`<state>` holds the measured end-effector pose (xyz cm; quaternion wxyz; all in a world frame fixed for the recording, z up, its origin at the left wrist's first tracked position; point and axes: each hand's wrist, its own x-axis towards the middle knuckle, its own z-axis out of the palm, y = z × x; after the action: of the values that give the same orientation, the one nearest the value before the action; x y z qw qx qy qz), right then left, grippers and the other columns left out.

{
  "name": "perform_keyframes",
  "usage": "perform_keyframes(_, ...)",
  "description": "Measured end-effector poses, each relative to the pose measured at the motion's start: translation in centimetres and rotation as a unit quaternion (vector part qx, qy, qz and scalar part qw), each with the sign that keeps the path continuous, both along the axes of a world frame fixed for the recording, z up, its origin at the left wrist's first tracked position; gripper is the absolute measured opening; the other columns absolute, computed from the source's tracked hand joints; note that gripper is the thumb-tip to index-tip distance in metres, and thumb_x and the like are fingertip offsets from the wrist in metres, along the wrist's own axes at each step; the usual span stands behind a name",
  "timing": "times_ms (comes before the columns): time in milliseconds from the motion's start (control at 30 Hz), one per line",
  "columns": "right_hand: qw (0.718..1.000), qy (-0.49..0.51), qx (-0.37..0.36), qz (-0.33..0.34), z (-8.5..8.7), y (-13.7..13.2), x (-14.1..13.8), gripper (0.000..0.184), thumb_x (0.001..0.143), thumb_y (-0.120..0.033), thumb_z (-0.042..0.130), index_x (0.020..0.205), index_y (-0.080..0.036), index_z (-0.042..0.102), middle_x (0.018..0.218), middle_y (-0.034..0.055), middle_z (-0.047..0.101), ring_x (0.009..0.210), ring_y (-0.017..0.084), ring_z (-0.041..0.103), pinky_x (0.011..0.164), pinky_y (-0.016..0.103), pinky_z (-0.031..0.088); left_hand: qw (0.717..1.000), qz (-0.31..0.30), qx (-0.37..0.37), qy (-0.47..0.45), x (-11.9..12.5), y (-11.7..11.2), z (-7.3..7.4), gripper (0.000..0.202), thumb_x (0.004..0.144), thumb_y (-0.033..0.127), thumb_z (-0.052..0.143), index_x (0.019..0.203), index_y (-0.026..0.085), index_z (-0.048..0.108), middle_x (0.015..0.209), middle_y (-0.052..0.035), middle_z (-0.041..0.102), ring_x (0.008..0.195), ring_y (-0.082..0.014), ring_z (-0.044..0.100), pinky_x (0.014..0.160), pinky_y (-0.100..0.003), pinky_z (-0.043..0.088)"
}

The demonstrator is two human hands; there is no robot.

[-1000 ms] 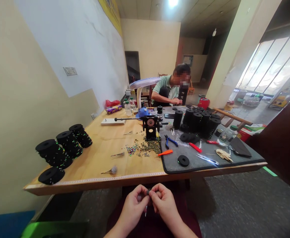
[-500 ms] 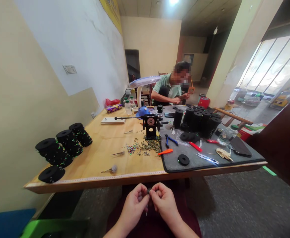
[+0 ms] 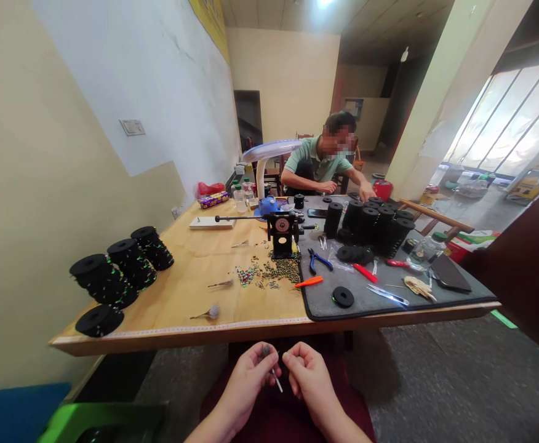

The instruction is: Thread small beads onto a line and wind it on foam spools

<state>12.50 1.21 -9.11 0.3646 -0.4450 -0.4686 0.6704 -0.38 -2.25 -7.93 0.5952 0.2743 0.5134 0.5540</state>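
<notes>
My two hands are low in front of me, below the front edge of the wooden table (image 3: 195, 335). My left hand (image 3: 250, 376) pinches a small grey tuft with a thin pale stem (image 3: 274, 376) that hangs down between the hands. My right hand (image 3: 307, 374) is closed in a pinch a little to the right, apart from the left; what it holds is too small to name. A similar feathery piece (image 3: 208, 314) lies on the table near the front edge, beside a scatter of small beads (image 3: 269, 272).
Black spools (image 3: 122, 266) stand at the table's left. A small black winding machine (image 3: 282, 234) and a grey mat (image 3: 375, 298) with pliers, scissors and black reels (image 3: 371, 224) sit to the right. Another person (image 3: 325, 166) works at the far end. A lamp (image 3: 267, 154) stands behind.
My hands were touching at the fingertips; they have drawn apart, and the tuft with its stem now shows in my left hand. The person at the far end has reached toward the black reels.
</notes>
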Motion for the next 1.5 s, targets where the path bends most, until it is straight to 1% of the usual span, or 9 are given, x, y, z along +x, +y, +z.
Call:
perform_keyframes(133,1.000,-0.010,-0.009,0.028,0.09,-0.35,0.04,0.041,0.067,-0.057,0.064,0.062,-0.020,0.047,0.029,-0.0115,0.039,0.026,0.003,0.024,0.031,0.017,0.014,1.000,0.007,0.017,0.011,-0.22,0.08,-0.42,0.025,0.066,0.035,0.074,0.071,0.015,0.059,0.058,0.0031,0.057,0.054,-0.0096,0.050,0.050,-0.020,0.039)
perform_keyframes(233,0.999,-0.013,-0.017,0.038,0.10,-0.48,-0.05,0.039,0.068,-0.054,0.063,0.062,-0.020,0.047,0.029,-0.0114,0.040,0.025,0.003,0.024,0.031,0.017,0.013,0.998,0.005,0.030,0.047,-0.39,0.13,-0.64,0.023,0.070,0.035,0.071,0.073,0.016,0.058,0.057,0.0039,0.057,0.051,-0.0086,0.047,0.050,-0.020,0.039)
perform_keyframes(367,0.999,-0.006,-0.021,0.044,-0.09,-0.44,-0.15,0.035,0.069,-0.050,0.062,0.061,-0.020,0.047,0.029,-0.0115,0.040,0.025,0.003,0.023,0.031,0.017,0.011,0.992,0.011,0.057,0.110,-0.48,0.20,-0.38,0.024,0.071,0.037,0.069,0.072,0.017,0.057,0.055,0.0049,0.056,0.047,-0.0085,0.046,0.050,-0.021,0.041)
perform_keyframes(500,0.998,-0.004,-0.033,0.045,-0.48,-0.33,-0.22,0.031,0.069,-0.046,0.062,0.061,-0.020,0.046,0.028,-0.0114,0.041,0.025,0.003,0.023,0.030,0.017,0.012,0.989,0.013,0.071,0.128,-0.46,0.13,-0.01,0.027,0.070,0.041,0.069,0.071,0.017,0.056,0.055,0.0048,0.055,0.047,-0.0098,0.048,0.049,-0.022,0.042)
perform_keyframes(600,0.998,0.003,-0.040,0.043,-0.68,-0.29,-0.29,0.029,0.069,-0.043,0.061,0.061,-0.020,0.046,0.028,-0.0115,0.041,0.024,0.003,0.023,0.030,0.017,0.012,0.987,0.013,0.084,0.136,-0.44,-0.04,-0.10,0.026,0.072,0.040,0.068,0.072,0.018,0.056,0.056,0.0045,0.055,0.048,-0.0099,0.049,0.049,-0.021,0.042)
perform_keyframes(800,0.998,0.002,-0.044,0.039,-0.42,-0.37,-0.29,0.028,0.068,-0.042,0.061,0.061,-0.020,0.045,0.028,-0.0118,0.040,0.024,0.002,0.022,0.030,0.017,0.011,0.981,0.016,0.101,0.167,-0.48,-0.19,-0.56,0.022,0.076,0.037,0.065,0.074,0.018,0.055,0.059,0.0042,0.055,0.050,-0.0099,0.049,0.049,-0.020,0.042)
perform_keyframes(1167,0.998,0.005,-0.049,0.038,0.21,-0.43,-0.29,0.033,0.066,-0.047,0.064,0.060,-0.020,0.045,0.027,-0.0121,0.039,0.025,0.002,0.021,0.032,0.018,0.010,0.974,0.019,0.105,0.199,-0.42,-0.18,-0.36,0.023,0.077,0.040,0.063,0.074,0.018,0.055,0.061,0.0031,0.054,0.054,-0.0128,0.051,0.052,-0.022,0.043)
perform_keyframes(1267,0.998,0.006,-0.055,0.035,0.04,-0.39,-0.34,0.035,0.066,-0.049,0.064,0.059,-0.020,0.045,0.027,-0.0121,0.038,0.025,0.003,0.021,0.032,0.019,0.010,0.965,0.017,0.112,0.238,-0.44,-0.31,-0.30,0.021,0.079,0.038,0.061,0.074,0.018,0.056,0.063,0.0025,0.054,0.056,-0.0134,0.051,0.053,-0.022,0.043)
perform_keyframes(1500,0.998,0.010,-0.039,0.039,-0.12,-0.18,-0.42,0.042,0.066,-0.057,0.065,0.066,-0.019,0.046,0.030,-0.0118,0.041,0.026,0.003,0.024,0.032,0.018,0.012,0.927,0.011,0.140,0.347,-0.40,-0.65,0.28,0.016,0.079,0.034,0.059,0.071,0.020,0.060,0.067,-0.0015,0.061,0.061,-0.0171,0.055,0.058,-0.024,0.043)
